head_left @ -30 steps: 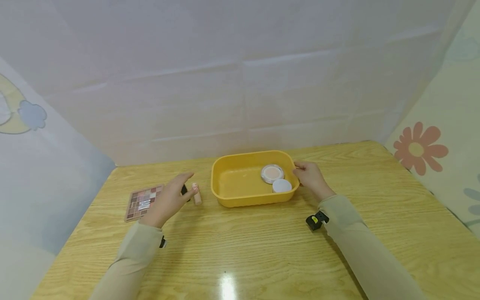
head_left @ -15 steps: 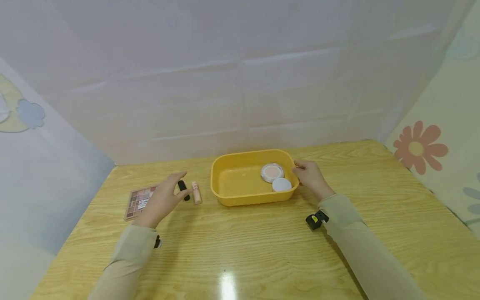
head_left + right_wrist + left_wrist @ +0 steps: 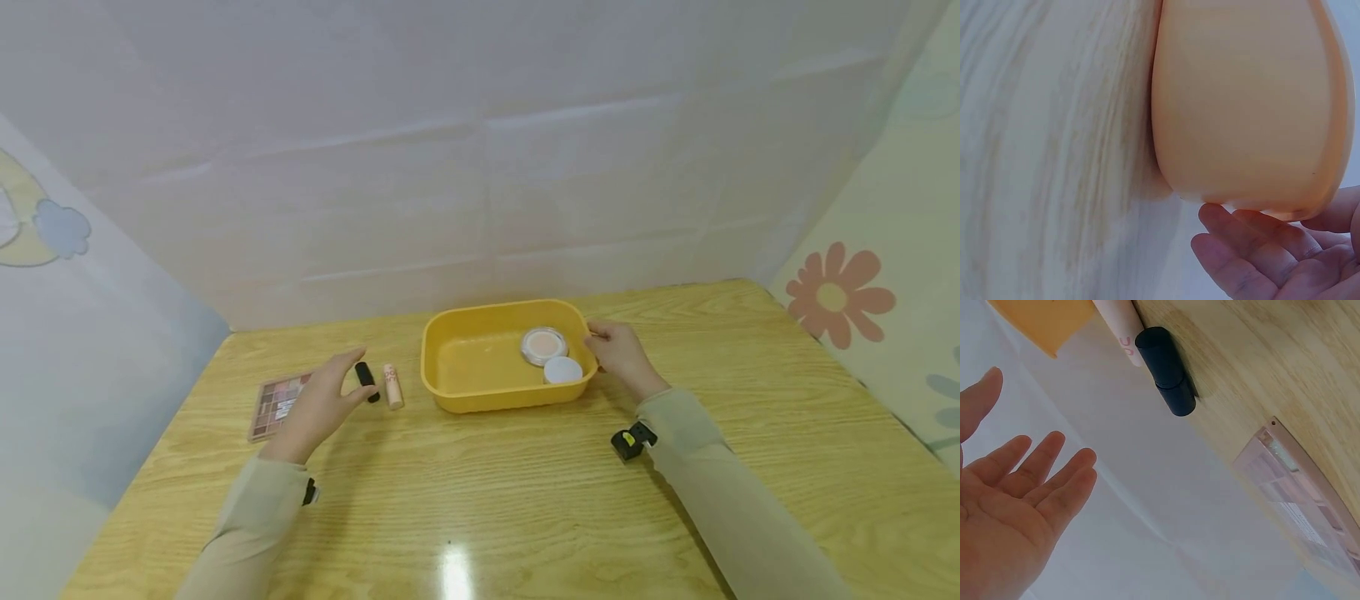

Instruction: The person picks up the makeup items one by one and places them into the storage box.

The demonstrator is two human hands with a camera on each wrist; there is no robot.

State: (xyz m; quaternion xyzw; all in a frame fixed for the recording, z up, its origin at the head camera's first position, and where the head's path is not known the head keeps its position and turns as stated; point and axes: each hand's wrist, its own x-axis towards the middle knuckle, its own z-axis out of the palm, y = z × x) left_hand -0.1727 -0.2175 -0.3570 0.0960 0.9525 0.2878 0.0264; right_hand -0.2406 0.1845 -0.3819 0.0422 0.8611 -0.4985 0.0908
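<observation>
My left hand (image 3: 322,407) hovers above the table with fingers spread apart from the thumb and nothing between them. Nearest it lies a black lipstick tube (image 3: 1166,370), with a pale pink lipstick tube (image 3: 393,387) beside it. Partly behind that hand in the head view is an eyeshadow palette (image 3: 274,407) with a clear lid. My right hand (image 3: 621,357) holds the right end of a yellow plastic basket (image 3: 510,404), thumb at the rim and fingers against the outer wall. Inside the basket's right half, a round compact (image 3: 544,345) sits behind a white-lidded jar (image 3: 562,370).
The wooden table (image 3: 480,483) ends at a pale cloth backdrop (image 3: 480,167) close behind the basket. Cloth side walls flank the table, the right one printed with a red flower (image 3: 840,297). A black wrist camera (image 3: 632,442) juts from the right sleeve.
My left hand has drawn back to the left, away from the two lipstick tubes, uncovering the black one. The right hand and the basket have stayed put.
</observation>
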